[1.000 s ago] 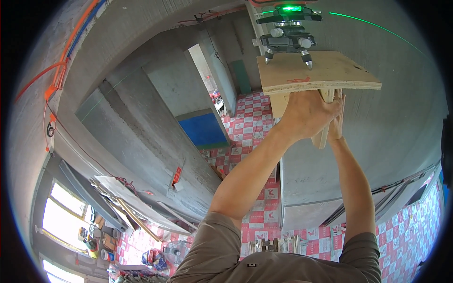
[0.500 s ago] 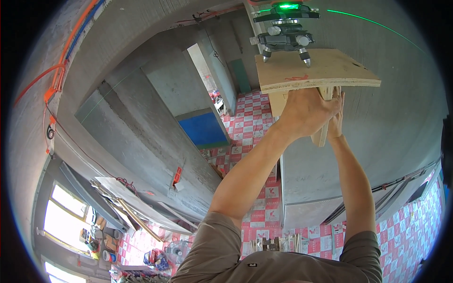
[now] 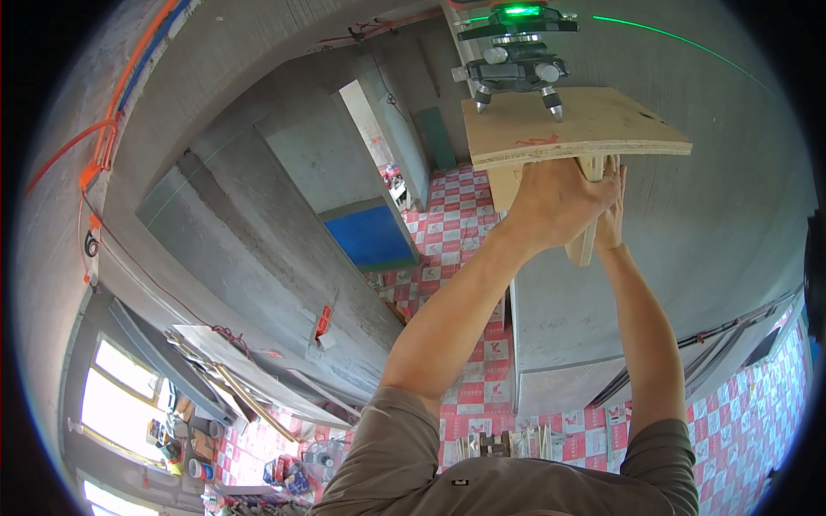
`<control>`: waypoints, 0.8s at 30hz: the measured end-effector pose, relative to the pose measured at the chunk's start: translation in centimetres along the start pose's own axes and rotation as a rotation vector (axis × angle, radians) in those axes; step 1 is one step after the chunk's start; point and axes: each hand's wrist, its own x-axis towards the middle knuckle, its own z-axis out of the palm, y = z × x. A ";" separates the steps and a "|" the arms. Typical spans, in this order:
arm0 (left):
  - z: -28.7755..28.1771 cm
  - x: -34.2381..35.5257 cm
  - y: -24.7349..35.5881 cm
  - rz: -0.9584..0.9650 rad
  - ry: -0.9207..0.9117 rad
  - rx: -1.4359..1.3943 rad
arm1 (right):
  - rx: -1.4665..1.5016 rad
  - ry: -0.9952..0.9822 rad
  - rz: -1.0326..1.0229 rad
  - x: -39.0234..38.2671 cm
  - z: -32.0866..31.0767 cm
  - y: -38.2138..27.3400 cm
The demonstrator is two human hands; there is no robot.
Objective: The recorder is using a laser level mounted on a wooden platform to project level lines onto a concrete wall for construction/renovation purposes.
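- Far to the left, an orange pipe [image 3: 113, 142] ran along the wall, apparently fixed there to keep it off the floor.
- Wooden strips [image 3: 249, 401] lay by the left wall, probably set aside out of the walkway.
- A blue panel [image 3: 372, 239] covered the low part of a wall beyond, and red-and-white checked sheeting [image 3: 465, 205] lay over the floor, likely to protect it.
- The laser level [image 3: 520, 72] stood on pointed feet on the wooden board [image 3: 594, 129], glowing green; the flat top seemed to serve as its stand.
- The left hand [image 3: 557, 196] was closed round the upright wooden brace [image 3: 582, 248] beneath the board, a grip that likely steadied both board and level from below.
- The right hand [image 3: 610, 225] was at the brace's other side, fingers pointing up; partly hidden, so whether it gripped or only pressed could not be told.
- At the right, a green line [image 3: 662, 33] crossed the grey wall, presumably cast by the level.
- Compared with a second earlier, the board and level appeared slightly higher and further left; head movement may explain part of this. Both hands kept much the same hold.
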 end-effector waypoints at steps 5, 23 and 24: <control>0.0 -0.1 0.0 0.016 0.016 0.000 | -0.022 -0.011 -0.013 -0.1 0.2 0.2; 0.2 -0.1 -0.2 0.058 0.063 -0.011 | -0.011 -0.011 0.020 0.2 0.2 -0.2; 0.2 0.0 -0.1 0.049 0.059 -0.004 | -0.016 -0.012 0.023 0.1 0.2 -0.1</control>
